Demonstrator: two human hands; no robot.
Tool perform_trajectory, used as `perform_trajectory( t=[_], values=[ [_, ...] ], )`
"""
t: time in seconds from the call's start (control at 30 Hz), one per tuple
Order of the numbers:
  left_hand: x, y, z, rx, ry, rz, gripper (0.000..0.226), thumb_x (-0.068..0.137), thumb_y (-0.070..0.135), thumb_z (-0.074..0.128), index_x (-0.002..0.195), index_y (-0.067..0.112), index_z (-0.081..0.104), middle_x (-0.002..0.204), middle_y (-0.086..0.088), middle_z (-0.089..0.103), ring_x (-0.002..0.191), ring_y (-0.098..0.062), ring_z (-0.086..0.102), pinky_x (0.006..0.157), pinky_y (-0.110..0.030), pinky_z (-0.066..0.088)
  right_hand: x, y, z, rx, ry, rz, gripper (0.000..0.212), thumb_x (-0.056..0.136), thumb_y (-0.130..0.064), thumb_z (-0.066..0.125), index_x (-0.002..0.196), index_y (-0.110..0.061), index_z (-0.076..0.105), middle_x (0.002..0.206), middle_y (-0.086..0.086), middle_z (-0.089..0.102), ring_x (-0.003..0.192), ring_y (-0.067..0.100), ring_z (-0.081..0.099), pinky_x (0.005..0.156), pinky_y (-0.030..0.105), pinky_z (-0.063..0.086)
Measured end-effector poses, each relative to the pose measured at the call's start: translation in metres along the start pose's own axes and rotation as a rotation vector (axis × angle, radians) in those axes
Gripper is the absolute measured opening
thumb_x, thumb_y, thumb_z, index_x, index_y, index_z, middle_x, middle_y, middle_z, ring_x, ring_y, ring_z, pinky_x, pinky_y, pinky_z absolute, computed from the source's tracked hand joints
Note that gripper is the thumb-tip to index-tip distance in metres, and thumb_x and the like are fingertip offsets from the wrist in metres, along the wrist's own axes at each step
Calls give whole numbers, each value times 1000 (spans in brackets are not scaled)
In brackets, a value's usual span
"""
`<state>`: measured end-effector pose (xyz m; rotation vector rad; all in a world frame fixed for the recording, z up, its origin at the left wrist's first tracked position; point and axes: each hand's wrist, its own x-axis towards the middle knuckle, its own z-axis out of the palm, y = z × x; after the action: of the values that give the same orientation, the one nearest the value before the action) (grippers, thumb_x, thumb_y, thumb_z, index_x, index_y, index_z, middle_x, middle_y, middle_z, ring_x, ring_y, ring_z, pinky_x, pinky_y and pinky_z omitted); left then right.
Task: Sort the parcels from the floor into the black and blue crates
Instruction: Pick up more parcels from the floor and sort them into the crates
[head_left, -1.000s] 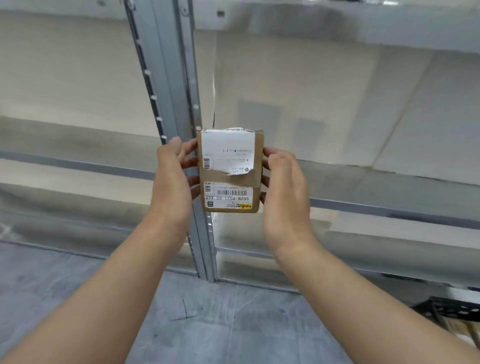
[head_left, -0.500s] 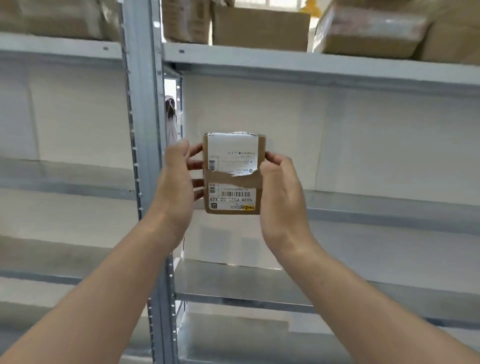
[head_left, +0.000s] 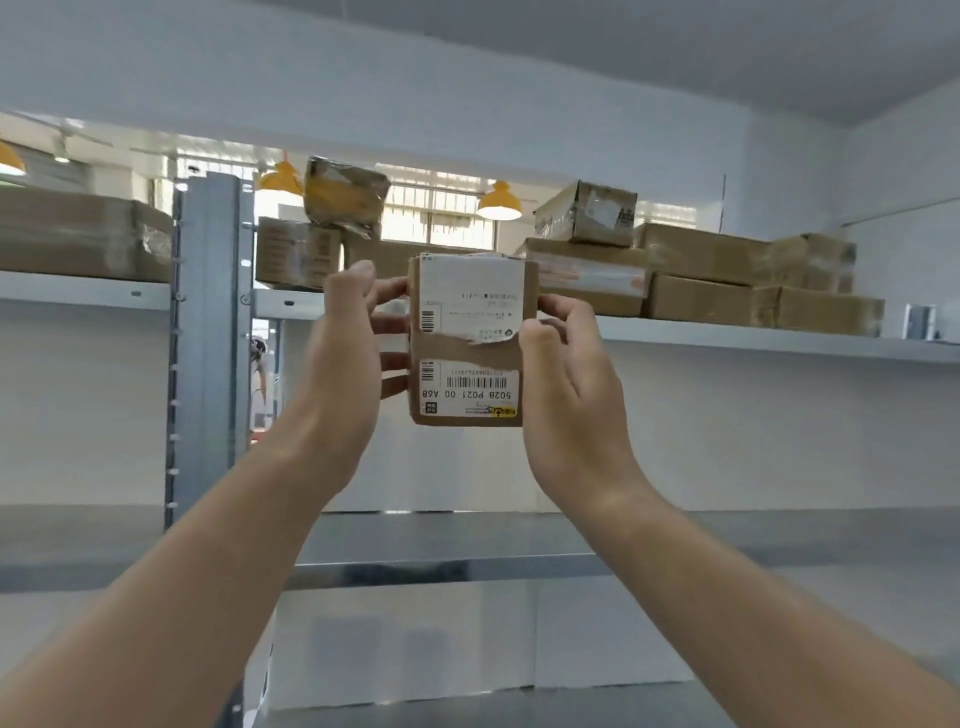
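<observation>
Two-handed grip: left hand (head_left: 343, 364) and right hand (head_left: 571, 395) clasp the parcel (head_left: 470, 343) by its side edges, raised before the metal shelving (head_left: 779, 340); cartons (head_left: 701, 257) crowd the top shelf; the labels face the camera, inverted; no crate shows, so this parcel is likely not yet sorted.

Brown cardboard parcel (head_left: 467, 348), front face.
Lower label (head_left: 467, 387), white, upside down to the viewer: code "502B P021 00 A68" in large print. Above it is a long barcode with a digit string too small to read. Small barcode at left; yellow logo strip, illegible.
Upper label (head_left: 470, 299), white, torn edge: small barcode and faint print, illegible.
</observation>
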<state>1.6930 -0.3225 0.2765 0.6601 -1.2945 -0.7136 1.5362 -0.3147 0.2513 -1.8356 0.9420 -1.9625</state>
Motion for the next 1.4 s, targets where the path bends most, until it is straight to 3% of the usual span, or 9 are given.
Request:
perform_trajectory(
  t=[0.17,0.27,0.43,0.5,0.63,0.77,1.03,1.2,1.4],
  values=[
    [12,9,12,-48,-84,-13,53,108,52,22,121,28,68,107,-6,72,102,-26,70,83,-38,55,3,-11,-8,-53,80,-11,18,104,-44,47,119,-42,57,126,-3,72,106,12,76,81,41,69],
    [12,8,26,-95,-129,-44,53,107,51,24,122,25,68,107,-8,70,101,-28,70,82,-38,55,-1,-18,-18,-138,143,-19,22,98,-51,46,116,-45,57,127,-3,71,107,13,74,79,37,69],
    [0,1,62,-221,-254,-83,50,107,51,26,116,27,69,97,-1,74,96,-22,72,78,-35,56,-17,-29,-50,-258,271,-4,11,109,-45,47,115,-42,56,128,1,69,110,14,71,68,21,62],
    [-7,-1,82,-272,-310,-106,50,108,50,26,115,27,69,93,2,75,95,-22,72,80,-36,56,-26,-36,-66,-334,347,4,17,102,-50,46,112,-43,57,126,-1,69,111,15,71,70,22,64],
    [-29,0,129,-340,-447,-178,52,108,51,24,119,27,68,105,-4,73,100,-26,70,91,-44,57,-55,-55,-101,-456,478,60,22,94,-53,46,112,-45,56,128,-3,67,112,14,70,79,32,68],
    [-58,11,173,-397,-590,-255,52,106,53,26,115,27,70,104,-4,75,101,-28,72,95,-48,57,-84,-83,-140,-576,614,110,27,101,-48,51,126,-40,58,131,-6,65,115,10,68,80,27,66],
    [-140,32,236,-457,-757,-308,51,107,50,25,110,29,72,97,-3,76,95,-28,73,88,-44,60,-142,-129,-215,-617,789,206,22,112,-31,50,132,-32,59,129,-4,67,108,8,70,64,11,54],
    [-186,36,266,-423,-778,-330,50,107,52,26,115,28,69,101,-4,73,98,-28,72,90,-44,59,-175,-137,-261,-609,793,248,22,113,-30,50,133,-27,59,128,-4,67,109,8,68,61,8,51],
    [-229,25,294,-376,-776,-374,49,107,52,27,115,27,69,99,-3,72,100,-28,72,93,-45,57,-209,-128,-306,-592,768,308,16,113,-30,48,126,-27,57,127,0,68,111,16,71,65,15,57]
  ],
)
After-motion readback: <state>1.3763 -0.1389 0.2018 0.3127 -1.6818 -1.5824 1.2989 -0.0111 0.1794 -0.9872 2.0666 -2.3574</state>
